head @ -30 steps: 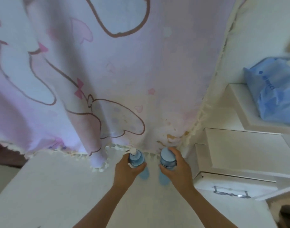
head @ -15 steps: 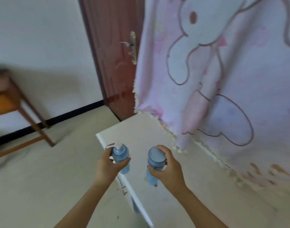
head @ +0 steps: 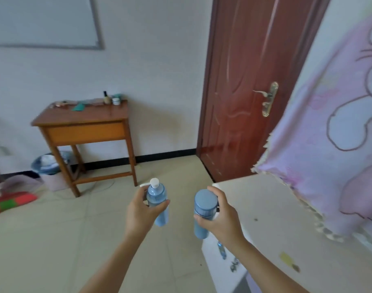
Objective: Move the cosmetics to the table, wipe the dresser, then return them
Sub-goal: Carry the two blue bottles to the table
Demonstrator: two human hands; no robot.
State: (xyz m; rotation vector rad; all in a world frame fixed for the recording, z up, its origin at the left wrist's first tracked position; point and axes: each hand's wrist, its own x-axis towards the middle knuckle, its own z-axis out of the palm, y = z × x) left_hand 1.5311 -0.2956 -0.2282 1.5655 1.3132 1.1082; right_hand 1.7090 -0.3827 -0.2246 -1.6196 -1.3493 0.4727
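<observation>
My left hand (head: 139, 214) grips a light blue pump bottle (head: 157, 203) with a white pump head, held upright over the floor. My right hand (head: 221, 218) grips a blue bottle with a wide blue cap (head: 204, 210), at the left corner of the white dresser (head: 276, 218). A brown wooden table (head: 83, 121) stands against the far wall at the left. On its back edge lie several small cosmetics (head: 109, 99) and a green item.
A pink cartoon-print cloth (head: 328, 132) hangs over the dresser's right side. A closed red-brown door (head: 250, 81) is behind the dresser. A lined waste bin (head: 50, 170) sits under the table. A red and green cushion (head: 9, 203) lies on the tiled floor at left.
My view has swung left from the dresser and cloth toward the room, bringing the wooden table and door into sight. Both hands still hold their bottles, now off the dresser's left corner.
</observation>
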